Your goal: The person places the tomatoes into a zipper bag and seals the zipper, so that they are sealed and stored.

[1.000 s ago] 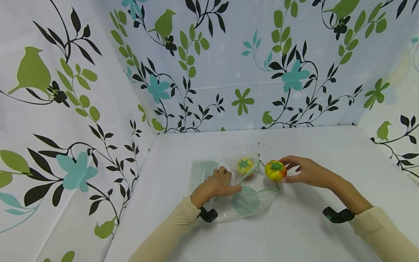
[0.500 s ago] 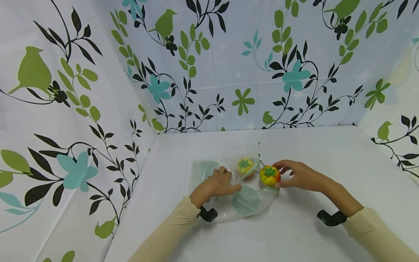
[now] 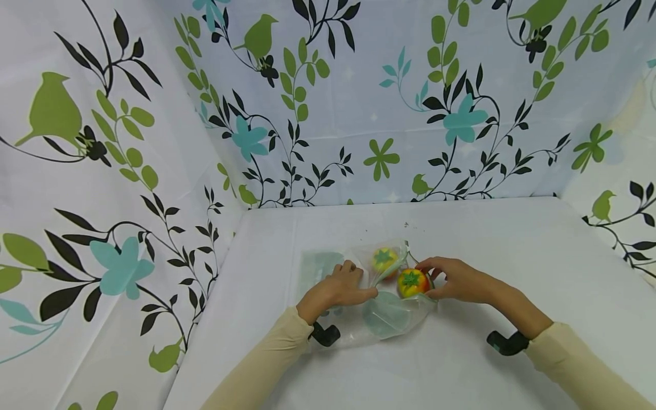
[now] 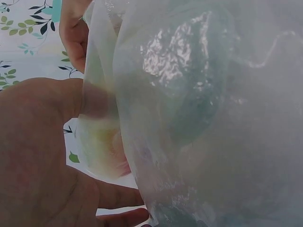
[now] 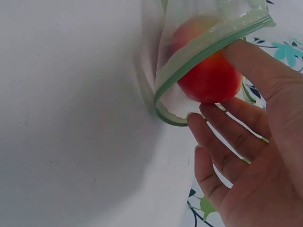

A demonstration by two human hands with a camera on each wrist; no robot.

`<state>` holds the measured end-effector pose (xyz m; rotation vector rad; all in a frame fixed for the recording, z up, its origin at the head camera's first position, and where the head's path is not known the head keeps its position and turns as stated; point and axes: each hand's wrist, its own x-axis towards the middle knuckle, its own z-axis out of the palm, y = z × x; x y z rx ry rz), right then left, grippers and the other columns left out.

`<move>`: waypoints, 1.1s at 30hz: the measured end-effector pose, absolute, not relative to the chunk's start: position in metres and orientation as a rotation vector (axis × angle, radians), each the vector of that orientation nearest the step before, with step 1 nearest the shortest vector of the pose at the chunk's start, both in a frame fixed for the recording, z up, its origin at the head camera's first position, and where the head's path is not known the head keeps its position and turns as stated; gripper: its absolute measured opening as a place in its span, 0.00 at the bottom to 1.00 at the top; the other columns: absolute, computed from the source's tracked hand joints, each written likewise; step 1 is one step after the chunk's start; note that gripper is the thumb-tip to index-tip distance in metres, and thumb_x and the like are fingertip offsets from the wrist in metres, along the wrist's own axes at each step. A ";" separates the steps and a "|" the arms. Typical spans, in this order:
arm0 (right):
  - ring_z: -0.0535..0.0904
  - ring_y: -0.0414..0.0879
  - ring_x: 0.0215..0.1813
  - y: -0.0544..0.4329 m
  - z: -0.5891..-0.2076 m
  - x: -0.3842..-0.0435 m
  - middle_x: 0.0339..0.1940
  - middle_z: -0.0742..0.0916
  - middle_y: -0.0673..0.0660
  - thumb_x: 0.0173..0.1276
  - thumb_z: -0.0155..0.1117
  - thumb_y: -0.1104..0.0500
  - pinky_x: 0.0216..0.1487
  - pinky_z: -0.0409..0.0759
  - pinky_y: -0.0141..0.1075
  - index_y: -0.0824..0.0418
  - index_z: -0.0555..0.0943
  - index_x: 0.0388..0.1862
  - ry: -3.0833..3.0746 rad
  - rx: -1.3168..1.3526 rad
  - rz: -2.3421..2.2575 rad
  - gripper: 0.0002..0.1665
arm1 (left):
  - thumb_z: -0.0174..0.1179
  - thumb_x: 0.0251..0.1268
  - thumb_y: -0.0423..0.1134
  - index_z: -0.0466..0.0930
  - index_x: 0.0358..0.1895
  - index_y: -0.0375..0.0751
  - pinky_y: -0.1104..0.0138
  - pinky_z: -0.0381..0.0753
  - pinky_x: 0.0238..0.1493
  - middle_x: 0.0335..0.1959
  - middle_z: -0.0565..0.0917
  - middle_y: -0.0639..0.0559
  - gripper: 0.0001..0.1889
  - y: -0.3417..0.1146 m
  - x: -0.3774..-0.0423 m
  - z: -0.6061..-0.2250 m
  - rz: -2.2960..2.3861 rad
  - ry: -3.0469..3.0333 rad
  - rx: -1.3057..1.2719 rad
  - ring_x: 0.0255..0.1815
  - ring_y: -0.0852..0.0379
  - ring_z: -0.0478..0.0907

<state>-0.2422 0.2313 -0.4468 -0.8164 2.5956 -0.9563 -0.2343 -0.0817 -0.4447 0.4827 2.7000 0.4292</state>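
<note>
A clear zip bag [image 3: 389,319] with pale green patches lies on the table, its mouth spread toward the right. My left hand [image 3: 340,287] lies over its left part; the thumb catches a fold of plastic, seen through the film in the left wrist view. My right hand [image 3: 456,279] holds a red-and-yellow toy tomato [image 3: 411,283] with a green star-shaped top between thumb and fingers. In the right wrist view, the tomato [image 5: 210,82] is partly past the green zip edge [image 5: 208,59], inside the mouth. A second toy tomato [image 3: 384,259] sits inside the bag, behind plastic.
A white cloth covers the table [image 3: 482,364]. Behind and at the sides hang white sheets [image 3: 338,142] printed with leaves, birds and flowers. A black wrist mount [image 3: 507,343] sits on the right wrist, another mount [image 3: 326,336] on the left.
My right hand has moved left and slightly toward me, carrying the toy tomato from beside the bag into its mouth. My left hand and the bag's left part stay put.
</note>
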 end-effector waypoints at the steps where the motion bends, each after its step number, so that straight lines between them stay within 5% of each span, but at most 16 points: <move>1: 0.82 0.53 0.57 0.231 -0.447 -0.242 0.62 0.85 0.59 0.66 0.79 0.53 0.52 0.88 0.42 0.61 0.78 0.70 2.589 -0.827 -0.957 0.36 | 0.49 0.68 0.67 0.73 0.75 0.39 0.40 0.71 0.69 0.77 0.65 0.42 0.42 -0.082 -0.234 -0.445 0.431 2.700 0.483 0.75 0.40 0.63; 14: 0.83 0.51 0.56 0.227 -0.449 -0.243 0.67 0.84 0.61 0.69 0.76 0.57 0.56 0.87 0.45 0.61 0.76 0.72 2.536 -0.914 -0.935 0.35 | 0.49 0.68 0.67 0.72 0.76 0.39 0.40 0.70 0.71 0.77 0.65 0.42 0.43 -0.083 -0.234 -0.442 0.454 2.690 0.483 0.75 0.41 0.63; 22: 0.84 0.51 0.54 0.223 -0.452 -0.244 0.69 0.83 0.62 0.68 0.74 0.60 0.48 0.85 0.31 0.60 0.74 0.74 2.488 -0.948 -0.952 0.36 | 0.49 0.67 0.68 0.71 0.77 0.39 0.42 0.70 0.71 0.77 0.65 0.43 0.44 -0.083 -0.235 -0.442 0.436 2.689 0.474 0.75 0.42 0.63; 33: 0.84 0.52 0.55 0.211 -0.450 -0.241 0.68 0.83 0.61 0.65 0.70 0.67 0.49 0.84 0.33 0.57 0.73 0.76 2.464 -0.932 -0.946 0.40 | 0.50 0.67 0.67 0.71 0.77 0.39 0.42 0.72 0.69 0.77 0.65 0.42 0.44 -0.083 -0.234 -0.442 0.446 2.684 0.484 0.74 0.42 0.64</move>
